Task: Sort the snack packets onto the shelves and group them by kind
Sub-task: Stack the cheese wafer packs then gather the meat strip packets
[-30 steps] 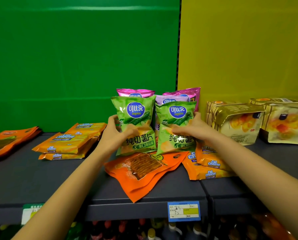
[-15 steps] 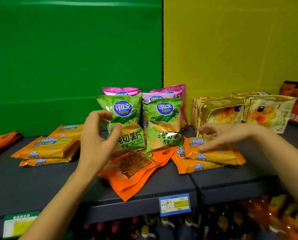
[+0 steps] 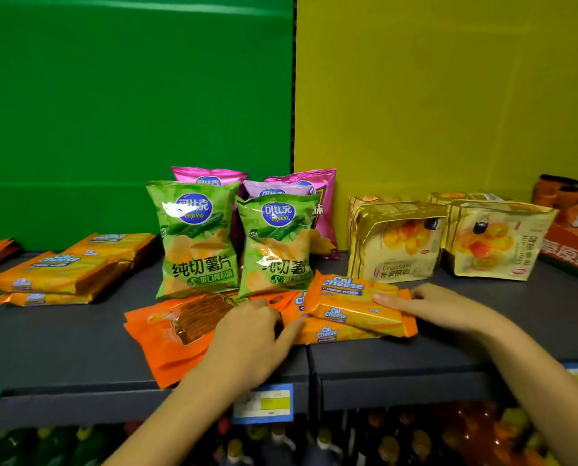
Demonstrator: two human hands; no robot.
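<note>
Green chip bags [image 3: 233,240] stand grouped – two Cal Cheese packets [image 3: 354,311] remain stray from their stack [image 3: 68,267]. Right hand [image 3: 428,306] grasps one; left hand [image 3: 254,334] lies loose against them.

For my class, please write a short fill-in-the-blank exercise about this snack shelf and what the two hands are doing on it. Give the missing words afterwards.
1. The two green crisp bags stand upright in front of bags coloured ____.
2. The right hand rests on an orange packet labelled Cal ____.
3. The gold croissant packs stand before the ____ back panel.
4. The left hand lies on a flat ____ pouch.

Missing words: pink; Cheese; yellow; orange
</note>
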